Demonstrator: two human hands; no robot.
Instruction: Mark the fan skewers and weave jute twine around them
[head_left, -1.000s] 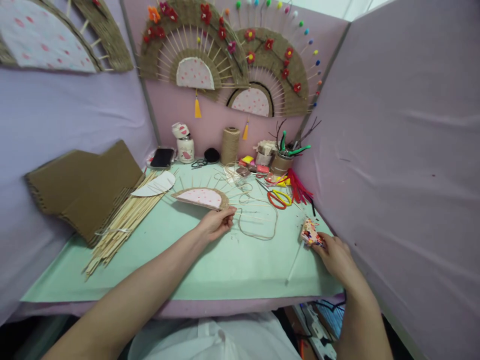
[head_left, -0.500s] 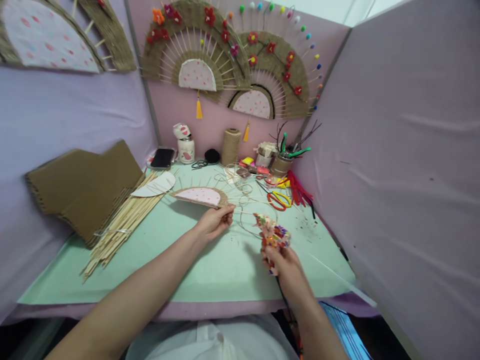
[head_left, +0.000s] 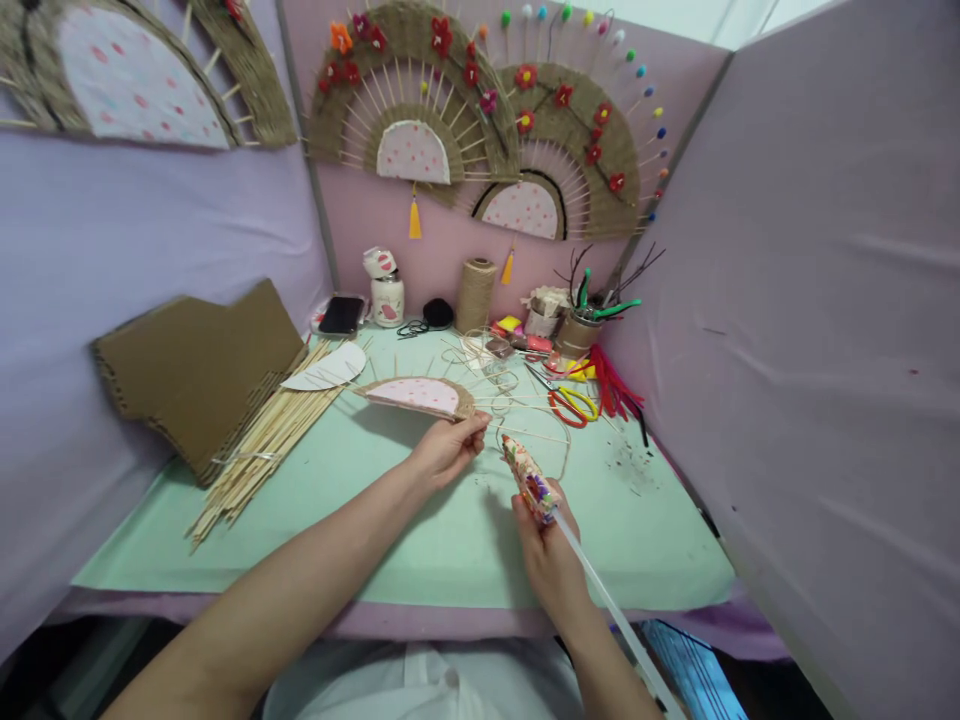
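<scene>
My left hand (head_left: 454, 448) pinches the right end of a small half-round fan piece (head_left: 414, 395), which has a pink spotted centre, a twine-brown rim and thin sticks fanning out from it. The piece is tilted above the green table cover. My right hand (head_left: 551, 550) is wrapped around a flower-patterned glue gun (head_left: 529, 480), its nozzle pointing up and left, just right of my left fingertips. A long white glue stick (head_left: 600, 585) extends from the gun's back over my right forearm.
Bundled sticks (head_left: 262, 445), a white paper piece (head_left: 330, 368) and cardboard (head_left: 199, 365) lie left. Scissors (head_left: 574, 405), red fuzzy stems (head_left: 615, 385) and a twine spool (head_left: 475, 297) stand or lie toward the back. Finished fans (head_left: 412, 90) hang on the back wall.
The glue gun has turned in my right hand, its nozzle now nearer my left fingers and the glue stick pointing back toward me. The whole view has shifted slightly, moving the scene right.
</scene>
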